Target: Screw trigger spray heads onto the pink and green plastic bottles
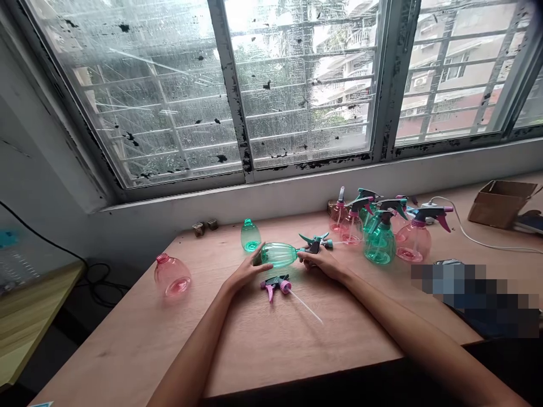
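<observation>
A clear green spray bottle (pixel 279 255) lies on its side just above the table, its neck to the right. My left hand (pixel 251 267) is closed around its base end, thumb and fingers on either side. My right hand (pixel 320 263) has its fingers at the bottle's neck. Right behind those fingers is a black and green spray head (pixel 314 243) with a thin tube pointing right; whether the fingers touch it I cannot tell. Nearer me lies a black and pink spray head (pixel 276 285), its tube slanting toward the front right.
An open green bottle (pixel 250 236) stands behind my left hand, and an open pink bottle (pixel 173 277) farther left. Several bottles with spray heads (pixel 380 243) cluster at the right. Beyond them are a white cable (pixel 470 242) and a cardboard box (pixel 496 206). Windows line the back wall.
</observation>
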Available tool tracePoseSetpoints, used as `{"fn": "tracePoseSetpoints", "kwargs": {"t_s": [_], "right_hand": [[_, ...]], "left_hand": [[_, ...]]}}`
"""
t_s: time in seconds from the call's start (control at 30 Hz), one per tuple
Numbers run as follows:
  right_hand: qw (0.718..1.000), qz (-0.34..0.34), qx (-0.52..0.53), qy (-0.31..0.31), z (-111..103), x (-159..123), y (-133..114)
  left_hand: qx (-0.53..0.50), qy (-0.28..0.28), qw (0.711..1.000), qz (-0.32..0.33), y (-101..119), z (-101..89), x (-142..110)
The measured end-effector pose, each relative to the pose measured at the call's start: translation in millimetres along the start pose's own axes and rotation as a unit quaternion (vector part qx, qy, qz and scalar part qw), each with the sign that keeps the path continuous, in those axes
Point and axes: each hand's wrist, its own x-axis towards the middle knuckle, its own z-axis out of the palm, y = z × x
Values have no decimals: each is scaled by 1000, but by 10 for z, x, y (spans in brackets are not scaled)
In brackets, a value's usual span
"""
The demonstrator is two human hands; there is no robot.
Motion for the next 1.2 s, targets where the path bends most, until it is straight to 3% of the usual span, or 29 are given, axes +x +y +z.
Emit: {"fn": "tracePoseSetpoints", "kwargs": {"t_s": [0.27, 0.43, 0.63, 1.2], "right_hand": [[999, -43, 2, 19, 18, -3, -27], [998, -59, -6, 21, 4, -7, -21], [998, -58, -18, 20, -23, -2, -15], [999, -39, -17, 20, 48, -57, -184]], "left_hand": [[-116, 37, 992, -25, -46, 146, 19], [-178, 19, 983, -31, -33, 171, 4], [-203, -31, 977, -54, 27, 82, -109], [-253, -40, 965, -49, 8, 119, -68]]}}
